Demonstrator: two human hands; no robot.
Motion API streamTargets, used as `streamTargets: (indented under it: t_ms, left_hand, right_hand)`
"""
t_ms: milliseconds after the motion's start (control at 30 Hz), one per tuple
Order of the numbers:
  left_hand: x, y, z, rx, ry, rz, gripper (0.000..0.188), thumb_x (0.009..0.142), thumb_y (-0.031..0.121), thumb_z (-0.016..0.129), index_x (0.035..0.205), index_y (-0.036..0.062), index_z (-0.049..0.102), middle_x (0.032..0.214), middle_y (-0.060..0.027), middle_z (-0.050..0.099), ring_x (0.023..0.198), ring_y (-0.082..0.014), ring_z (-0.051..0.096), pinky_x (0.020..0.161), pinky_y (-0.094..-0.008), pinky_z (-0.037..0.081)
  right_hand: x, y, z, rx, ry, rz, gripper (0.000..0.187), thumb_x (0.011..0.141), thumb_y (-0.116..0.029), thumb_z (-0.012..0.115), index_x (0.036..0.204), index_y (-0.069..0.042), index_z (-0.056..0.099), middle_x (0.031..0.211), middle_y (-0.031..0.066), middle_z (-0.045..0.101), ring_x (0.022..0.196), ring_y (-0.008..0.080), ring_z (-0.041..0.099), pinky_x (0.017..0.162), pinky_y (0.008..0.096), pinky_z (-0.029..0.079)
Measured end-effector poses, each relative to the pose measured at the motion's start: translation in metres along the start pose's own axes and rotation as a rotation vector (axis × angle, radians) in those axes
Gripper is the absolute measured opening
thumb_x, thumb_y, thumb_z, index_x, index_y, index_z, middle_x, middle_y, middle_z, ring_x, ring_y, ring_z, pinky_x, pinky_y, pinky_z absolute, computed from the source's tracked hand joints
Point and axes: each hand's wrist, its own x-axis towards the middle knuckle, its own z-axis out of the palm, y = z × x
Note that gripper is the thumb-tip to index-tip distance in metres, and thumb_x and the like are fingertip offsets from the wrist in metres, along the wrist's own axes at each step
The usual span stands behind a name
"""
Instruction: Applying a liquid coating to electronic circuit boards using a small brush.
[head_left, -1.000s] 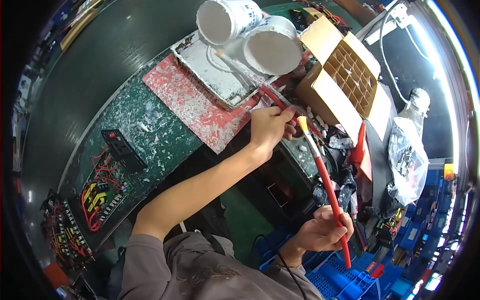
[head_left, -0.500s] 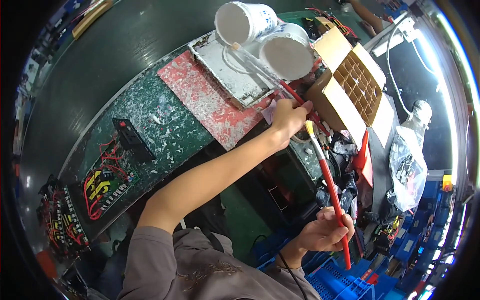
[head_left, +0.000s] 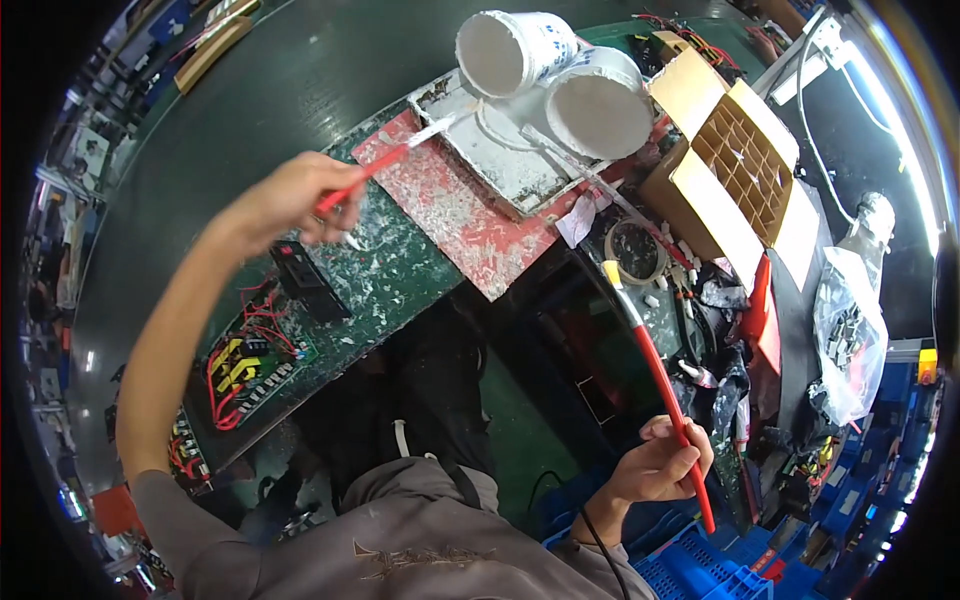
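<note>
Over the left part of the bench, my left hand (head_left: 309, 196) is closed round a red-handled brush (head_left: 385, 160). Its whitened end points right, over the near left edge of a white-crusted tray (head_left: 455, 100). Lower right, my right hand (head_left: 662, 462) grips a red-handled paintbrush (head_left: 657, 370) with pale yellow bristles pointing up and away. Another long-handled brush (head_left: 610, 187) lies from the tray toward a roll of tape (head_left: 634, 250). Two white tubs (head_left: 492, 55) (head_left: 600, 115) lean on the tray, openings facing me. Below my left hand is a black panel part (head_left: 308, 282).
A red, white-spattered board (head_left: 480, 235) lies under the tray. An open carton with dividers (head_left: 735, 150) stands right of the tubs. A circuit board with red wires (head_left: 250, 370) sits at the near left. A blue plastic crate (head_left: 700, 570) is at lower right.
My left hand has swung far left, from beside the carton to above the black panel part, carrying the brush. My right hand and its paintbrush have hardly moved. The view has shifted slightly.
</note>
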Motion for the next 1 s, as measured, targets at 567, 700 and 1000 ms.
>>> streamTargets:
  t_ms: [567, 700, 1000]
  left_hand:
    - [0.126, -0.008, -0.133, 0.223, 0.697, 0.356, 0.041, 0.09, 0.029, 0.063, 0.122, 0.0042, 0.055, 0.09, -0.0072, 0.064, 0.06, -0.0098, 0.057, 0.044, -0.0218, 0.039]
    - [0.087, -0.035, -0.135, 0.353, 0.782, 0.327, 0.048, 0.089, 0.029, 0.064, 0.13, 0.0075, 0.05, 0.114, -0.0106, 0.059, 0.064, -0.0106, 0.059, 0.043, -0.0216, 0.04]
    - [-0.154, -0.057, -0.035, 0.675, 0.71, 0.483, 0.032, 0.083, 0.005, 0.058, 0.114, 0.0021, 0.061, 0.112, -0.0099, 0.061, 0.077, -0.014, 0.057, 0.064, -0.0247, 0.043]
  right_hand:
    - [0.014, -0.011, 0.035, -0.124, -0.285, 0.005, 0.018, 0.093, -0.007, 0.051, 0.105, 0.005, 0.059, 0.079, 0.0177, 0.061, 0.066, 0.0202, 0.058, 0.06, 0.0282, 0.048]
    - [0.035, 0.001, 0.072, -0.177, -0.445, -0.054, 0.016, 0.086, 0.007, 0.055, 0.098, 0.006, 0.064, 0.082, 0.0159, 0.066, 0.07, 0.0192, 0.064, 0.064, 0.0271, 0.05]
    - [0.065, 0.062, 0.141, -0.302, -0.434, 0.057, 0.021, 0.092, -0.004, 0.057, 0.108, 0.008, 0.065, 0.086, 0.0134, 0.071, 0.076, 0.0153, 0.069, 0.073, 0.0256, 0.055]
